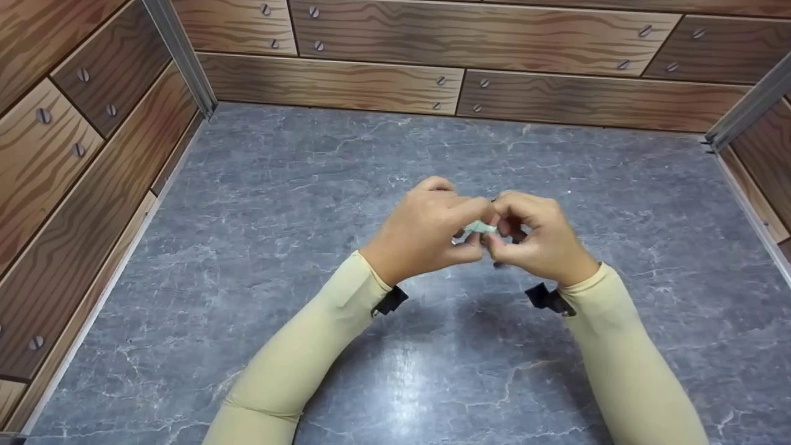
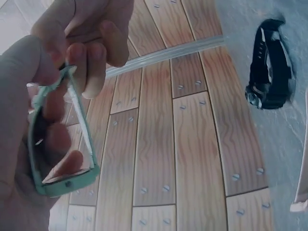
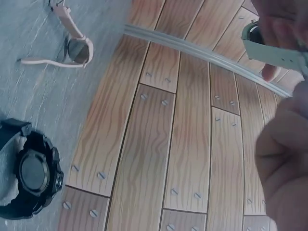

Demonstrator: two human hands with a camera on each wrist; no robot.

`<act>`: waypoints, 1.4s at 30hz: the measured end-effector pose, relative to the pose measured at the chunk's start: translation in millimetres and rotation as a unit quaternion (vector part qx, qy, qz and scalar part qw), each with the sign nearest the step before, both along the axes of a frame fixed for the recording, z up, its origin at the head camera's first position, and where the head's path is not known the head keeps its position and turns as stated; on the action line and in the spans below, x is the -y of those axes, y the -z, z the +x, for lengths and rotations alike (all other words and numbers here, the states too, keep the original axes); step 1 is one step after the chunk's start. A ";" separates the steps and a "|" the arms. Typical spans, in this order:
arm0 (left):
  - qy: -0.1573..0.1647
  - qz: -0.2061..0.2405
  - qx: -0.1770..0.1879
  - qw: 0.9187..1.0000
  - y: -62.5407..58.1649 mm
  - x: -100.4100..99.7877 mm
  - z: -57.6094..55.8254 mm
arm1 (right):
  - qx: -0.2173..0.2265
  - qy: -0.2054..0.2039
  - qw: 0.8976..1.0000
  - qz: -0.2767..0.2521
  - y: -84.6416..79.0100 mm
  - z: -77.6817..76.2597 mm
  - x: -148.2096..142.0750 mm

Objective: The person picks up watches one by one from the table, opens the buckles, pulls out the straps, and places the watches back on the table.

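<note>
My left hand and right hand meet over the grey table, raised on either side of a mint-green wristwatch. Left thumb and fingers grip the watch, whose strap forms a long loop in the left wrist view. At the loop's upper end, the right-hand fingertips pinch the strap by its joined ends. Part of the pale strap and the round case appear at upper right in the right wrist view. Fingers hide the exact state of the fastening.
A black watch and a pale pink watch lie on the marbled table in the right wrist view. Wood-patterned panels wall the table at the back and sides, with metal posts at the corners.
</note>
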State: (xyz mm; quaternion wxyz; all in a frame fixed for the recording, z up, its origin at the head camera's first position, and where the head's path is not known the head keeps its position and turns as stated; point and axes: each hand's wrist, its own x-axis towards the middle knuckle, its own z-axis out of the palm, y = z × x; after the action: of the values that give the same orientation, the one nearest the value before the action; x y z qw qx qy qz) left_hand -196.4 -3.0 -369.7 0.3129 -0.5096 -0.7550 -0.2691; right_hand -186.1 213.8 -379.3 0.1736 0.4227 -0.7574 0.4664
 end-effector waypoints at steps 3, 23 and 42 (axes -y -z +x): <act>0.018 -0.003 0.037 0.999 -1.0 2.0 -0.3 | 0.003 -0.001 1.000 -0.018 -0.8 1.4 0.5; -0.011 -0.039 0.085 0.996 -1.2 -0.2 6.0 | 0.038 -0.058 0.998 0.005 4.5 -2.7 2.4; -0.131 -0.019 0.061 0.989 -1.8 -1.7 8.1 | -0.165 0.072 0.977 0.115 -0.2 -1.6 7.8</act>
State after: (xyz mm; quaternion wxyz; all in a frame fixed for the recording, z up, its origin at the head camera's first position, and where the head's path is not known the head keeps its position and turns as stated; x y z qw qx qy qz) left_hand -188.2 -1.4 -367.9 0.2890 -0.3945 -0.8379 -0.2425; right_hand -187.7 206.0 -379.1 0.2797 0.4552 -0.7954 0.2861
